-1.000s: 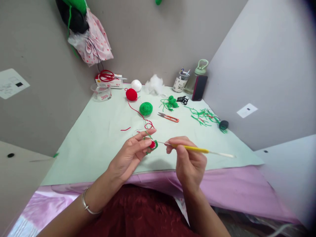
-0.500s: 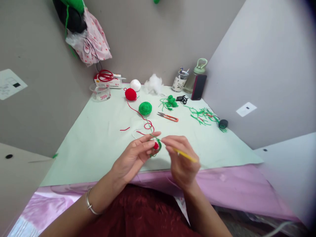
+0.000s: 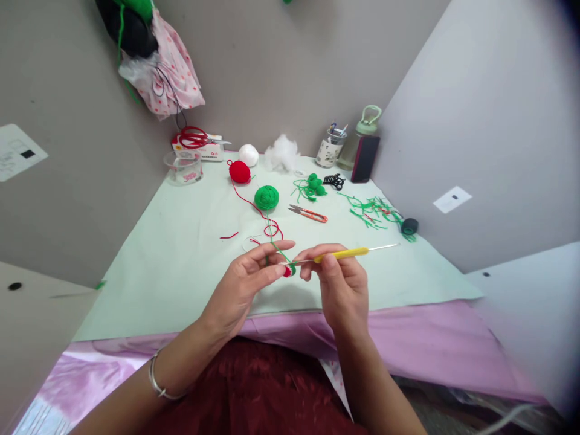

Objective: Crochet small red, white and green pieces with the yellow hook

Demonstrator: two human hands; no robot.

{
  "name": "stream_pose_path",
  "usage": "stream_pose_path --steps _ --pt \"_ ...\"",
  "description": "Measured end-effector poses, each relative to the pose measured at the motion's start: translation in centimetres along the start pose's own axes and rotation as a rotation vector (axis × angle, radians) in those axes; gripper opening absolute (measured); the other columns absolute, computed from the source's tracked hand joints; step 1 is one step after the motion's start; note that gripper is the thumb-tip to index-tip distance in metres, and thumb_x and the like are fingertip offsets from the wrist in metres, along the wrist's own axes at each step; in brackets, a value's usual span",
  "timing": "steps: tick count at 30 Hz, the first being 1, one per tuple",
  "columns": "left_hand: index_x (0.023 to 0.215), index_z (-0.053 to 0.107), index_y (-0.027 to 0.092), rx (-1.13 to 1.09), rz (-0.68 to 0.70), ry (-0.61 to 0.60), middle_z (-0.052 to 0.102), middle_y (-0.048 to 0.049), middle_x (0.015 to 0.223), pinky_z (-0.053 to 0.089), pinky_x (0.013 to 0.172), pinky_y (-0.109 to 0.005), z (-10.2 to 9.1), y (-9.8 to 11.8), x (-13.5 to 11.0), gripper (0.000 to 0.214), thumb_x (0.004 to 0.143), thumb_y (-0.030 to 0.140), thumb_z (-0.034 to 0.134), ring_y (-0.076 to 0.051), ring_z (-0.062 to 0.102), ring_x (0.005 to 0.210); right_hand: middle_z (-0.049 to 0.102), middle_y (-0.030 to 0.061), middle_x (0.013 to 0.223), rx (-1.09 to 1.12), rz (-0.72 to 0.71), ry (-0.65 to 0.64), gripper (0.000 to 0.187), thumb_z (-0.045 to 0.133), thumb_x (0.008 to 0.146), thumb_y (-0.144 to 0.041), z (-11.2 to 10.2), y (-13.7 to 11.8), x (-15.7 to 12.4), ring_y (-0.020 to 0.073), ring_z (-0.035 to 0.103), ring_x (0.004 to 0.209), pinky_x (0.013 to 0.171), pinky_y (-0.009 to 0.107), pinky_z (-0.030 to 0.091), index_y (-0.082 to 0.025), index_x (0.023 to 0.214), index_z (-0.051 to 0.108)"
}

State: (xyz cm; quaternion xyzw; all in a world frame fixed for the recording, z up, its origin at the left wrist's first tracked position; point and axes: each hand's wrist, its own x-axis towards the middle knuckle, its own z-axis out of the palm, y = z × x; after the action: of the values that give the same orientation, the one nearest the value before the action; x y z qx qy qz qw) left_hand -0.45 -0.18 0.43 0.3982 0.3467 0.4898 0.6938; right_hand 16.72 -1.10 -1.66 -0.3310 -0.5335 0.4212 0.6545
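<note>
My left hand [image 3: 247, 284] pinches a small red and green crochet piece [image 3: 289, 270] between thumb and fingers, above the near edge of the pale green table mat [image 3: 181, 254]. My right hand [image 3: 338, 287] grips a yellow-handled crochet hook [image 3: 344, 254], its metal tip at the piece and its far end pointing right. Green yarn runs from the piece up to a green yarn ball [image 3: 266, 197]. A red strand leads on to a red yarn ball [image 3: 239, 171].
Orange thread snips [image 3: 309, 212] lie mid-mat. Green crochet bits [image 3: 312, 187], loose green yarn scraps [image 3: 374, 211] and a black spool [image 3: 410, 226] lie to the right. At the back stand red scissors on a box [image 3: 197, 140], a clear cup [image 3: 183, 168], white stuffing [image 3: 281, 152], a pen cup [image 3: 330, 150], a bottle [image 3: 360, 142].
My right hand swung the hook from pointing down-right to level and pointing right, with its tip staying at the piece. My left hand kept its pinch and barely shifted.
</note>
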Motion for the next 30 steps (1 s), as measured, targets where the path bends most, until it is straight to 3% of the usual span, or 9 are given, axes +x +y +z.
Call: stream_pose_path --steps 4,9,12,21,30 --pt "0.114 0.084 0.029 0.073 0.049 0.013 0.061 0.0008 0.084 0.043 0.087 -0.03 -0.3 -0.4 -0.1 0.031 0.084 0.029 0.083 -0.015 0.055 0.085 0.079 0.002 0.095 -0.245 -0.135 0.007 0.025 0.051 0.109 -0.024 0.1 -0.6 -0.4 0.0124 0.07 0.072 0.071 0.029 0.059 -0.025 0.103 0.075" --pt "0.127 0.079 0.031 0.162 0.129 0.085 0.062 0.0018 0.085 0.041 0.09 -0.03 -0.7 -1.5 0.0 0.041 0.087 0.029 0.084 -0.015 0.054 0.087 0.081 0.0075 0.104 -0.684 -0.561 -0.134 0.028 0.056 0.102 -0.012 0.2 -0.1 -1.1 0.0193 0.077 0.092 0.08 0.033 0.063 -0.024 0.123 0.071" --pt "0.132 0.076 0.03 0.09 0.1 0.074 0.064 0.0019 0.085 0.043 0.088 -0.029 -0.5 -1.7 -0.1 0.047 0.086 0.03 0.086 -0.015 0.056 0.086 0.08 0.0091 0.107 -0.827 -0.688 -0.131 0.037 0.064 0.098 -0.009 0.3 0.8 -1.1 0.0211 0.076 0.095 0.08 0.033 0.063 -0.027 0.13 0.071" --pt "0.124 0.08 0.029 0.059 0.083 0.098 0.065 0.0018 0.087 0.042 0.09 -0.027 -0.2 -0.9 -0.1 0.04 0.084 0.028 0.087 -0.014 0.057 0.089 0.079 0.0036 0.101 -0.396 -0.34 -0.065 0.029 0.054 0.104 -0.011 0.5 0.0 -0.7 0.0168 0.073 0.088 0.079 0.034 0.061 -0.027 0.116 0.075" --pt "0.12 0.081 0.028 0.066 0.095 0.114 0.064 0.0018 0.086 0.043 0.086 -0.027 -0.2 -0.8 -0.1 0.038 0.083 0.029 0.088 -0.014 0.056 0.087 0.079 0.0049 0.1 -0.37 -0.35 -0.04 0.026 0.053 0.105 -0.016 0.2 -0.3 -1.0 0.0187 0.074 0.087 0.077 0.037 0.063 -0.026 0.115 0.076"
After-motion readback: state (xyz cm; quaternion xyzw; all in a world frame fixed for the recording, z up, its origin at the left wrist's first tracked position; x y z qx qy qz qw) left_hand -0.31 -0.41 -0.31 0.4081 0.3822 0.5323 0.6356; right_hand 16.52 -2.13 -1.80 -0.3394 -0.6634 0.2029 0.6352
